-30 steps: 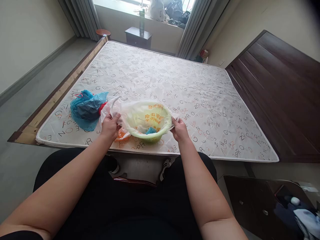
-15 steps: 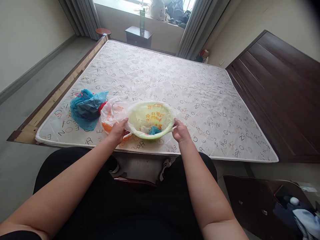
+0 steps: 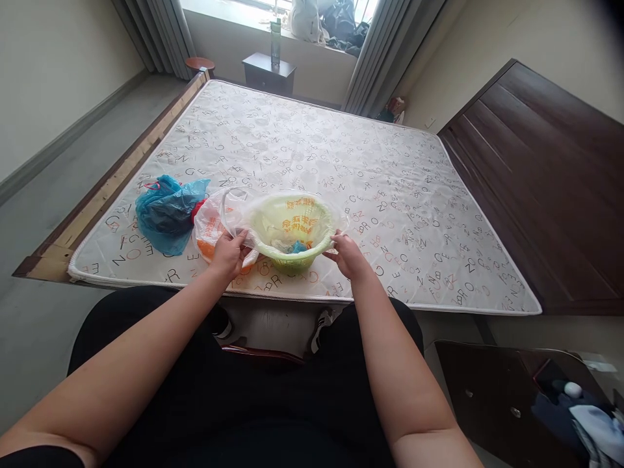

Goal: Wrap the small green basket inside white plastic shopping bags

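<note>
Both bare forearms reaching up from the lower corners, left hand (image 3: 231, 253) just left of centre, right hand (image 3: 347, 255) just right of it, fingers curled inward, thumbs uppermost, wrists level with each other.

The bed mattress (image 3: 380, 162) was white w/ letters all over. A blue bag (image 3: 168, 214) lay on it, next to a white & orange bag (image 3: 208, 224). A green basket (image 3: 292, 262) prob. sat there too, but its bottom was hard to see.
</note>
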Motion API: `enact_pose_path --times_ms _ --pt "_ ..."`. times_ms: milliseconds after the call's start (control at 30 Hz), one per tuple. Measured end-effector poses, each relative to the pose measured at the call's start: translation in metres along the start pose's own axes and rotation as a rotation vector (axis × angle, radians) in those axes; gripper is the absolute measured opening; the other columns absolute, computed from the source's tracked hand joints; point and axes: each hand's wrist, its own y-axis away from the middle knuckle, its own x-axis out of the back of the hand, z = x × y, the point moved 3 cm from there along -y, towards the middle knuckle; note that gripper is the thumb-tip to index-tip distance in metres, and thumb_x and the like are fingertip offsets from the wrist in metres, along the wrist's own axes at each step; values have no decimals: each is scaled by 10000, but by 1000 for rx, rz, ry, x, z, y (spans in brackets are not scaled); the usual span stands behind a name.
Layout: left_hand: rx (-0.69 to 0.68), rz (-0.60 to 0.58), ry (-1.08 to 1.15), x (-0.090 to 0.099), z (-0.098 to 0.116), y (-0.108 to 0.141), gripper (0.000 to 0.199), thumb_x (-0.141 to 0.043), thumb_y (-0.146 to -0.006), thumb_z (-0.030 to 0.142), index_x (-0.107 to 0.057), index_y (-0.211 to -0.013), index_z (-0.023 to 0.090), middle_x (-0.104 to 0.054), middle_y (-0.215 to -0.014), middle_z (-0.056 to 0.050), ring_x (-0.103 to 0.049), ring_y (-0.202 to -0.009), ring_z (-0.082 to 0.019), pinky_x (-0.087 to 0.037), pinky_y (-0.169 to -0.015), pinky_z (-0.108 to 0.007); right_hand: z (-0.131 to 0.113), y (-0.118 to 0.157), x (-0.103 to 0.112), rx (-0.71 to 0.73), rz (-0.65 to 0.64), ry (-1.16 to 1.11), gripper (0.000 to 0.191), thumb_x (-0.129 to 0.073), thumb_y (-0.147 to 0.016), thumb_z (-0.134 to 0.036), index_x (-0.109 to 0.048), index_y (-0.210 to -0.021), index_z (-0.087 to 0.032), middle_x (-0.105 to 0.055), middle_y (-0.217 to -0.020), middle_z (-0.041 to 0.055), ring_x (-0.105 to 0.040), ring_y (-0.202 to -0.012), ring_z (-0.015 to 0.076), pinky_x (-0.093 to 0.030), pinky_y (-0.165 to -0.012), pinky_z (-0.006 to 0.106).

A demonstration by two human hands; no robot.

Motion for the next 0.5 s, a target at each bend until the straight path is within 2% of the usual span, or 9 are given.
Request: enact_pose_path --times_ms 100,233,400,500 --pt "-15 7 28 2 0 -2 281 -842 -766 204 -685 -999 216 -751 -1098 -46 -716 -1000 -173 -619 -815 -279 0 6 -5 -39 -83 151 458 -770 -834 -340 -614 -1262 -303 -687 -1065 5 -646 -840 143 -628 -685 256" --pt "-19 -27 -47 1 -3 0 388 -896 -732 337 -675 -1031 227 -744 -1105 -40 -708 -1019 -185 -605 -833 -307 2 4 -8 -35 -100 135 483 -779 -860 -332 -572 -1289 -250 -635 -818 -34 -583 -612 106 -644 -633 271" --pt "43 -140 -213 -2 -6 6 504 -933 -673 408 -699 -1079 220 -744 -1144 -54 -706 -1006 -202 -590 -801 -312 3 -7 -3 108 64 30 380 -811 -805 -289 -596 -1111 -220 -652 -759 -64 -544 -511 66 -598 -524 210" --pt "94 -187 -339 -2 -6 7 472 -929 -681 472 -732 -989 173 -751 -1022 -78 -701 -869 -183 -574 -712 -277 2 -11 0 227 184 -93 397 -828 -759 -293 -597 -1076 -230 -688 -806 -58 -629 -610 82 -578 -547 181"
